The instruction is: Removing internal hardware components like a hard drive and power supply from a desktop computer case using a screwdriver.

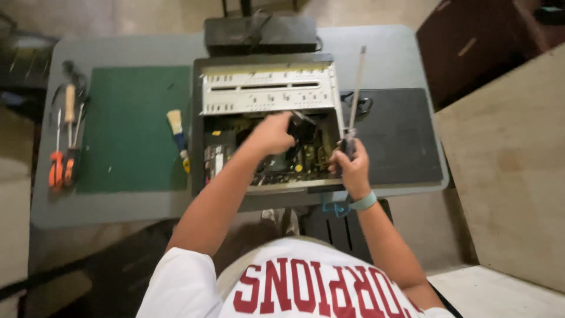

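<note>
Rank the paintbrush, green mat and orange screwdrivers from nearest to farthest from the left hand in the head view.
From the left hand, reaching into the open computer case:
1. Paintbrush, just left of the case.
2. Green mat, under and left of the brush.
3. Orange screwdrivers, at the table's far left edge.

From my remote view I can pick out no packages, signs or screens anywhere on the worktop (118,203). The only thing that reads as a label is a small pale rectangular sticker (218,160) inside the open computer case (200,118), at about nine o'clock in the case interior, just beside its left wall. It stands upright as a narrow strip, whitish with dark markings too blurred to make out. At six o'clock, the white shirt (194,282) carries large dark red printed lettering across its front, which I leave unread.
</note>
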